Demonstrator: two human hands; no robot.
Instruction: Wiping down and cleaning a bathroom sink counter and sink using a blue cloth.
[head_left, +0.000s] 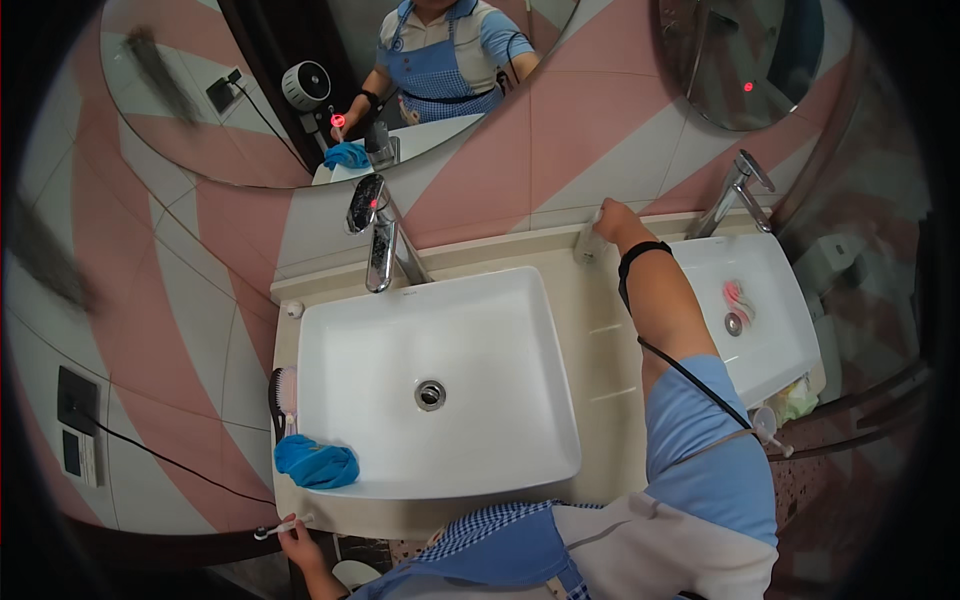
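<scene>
At the counter's lower left corner, my left hand (298, 541) grips a slim white toothbrush-like item (287, 527) with a dark end. My right arm reaches across the counter to its back edge, where my right hand (619, 223) is closed around the upper part of a clear cup or bottle (590, 244). Between my hands lies a white rectangular basin (442, 450) with a metal drain (430, 395). A bunched blue cloth (316, 462) rests over its front left corner. A hairbrush (286, 390) lies beside the basin's left wall.
A chrome faucet (390, 240) stands behind the near basin. On the right, a second basin (787, 315) with its own faucet (733, 196) holds a pink and white cloth (738, 300). A black cable (172, 466) runs from a wall socket (77, 399) towards the counter's left edge. A mirror (255, 161) hangs behind.
</scene>
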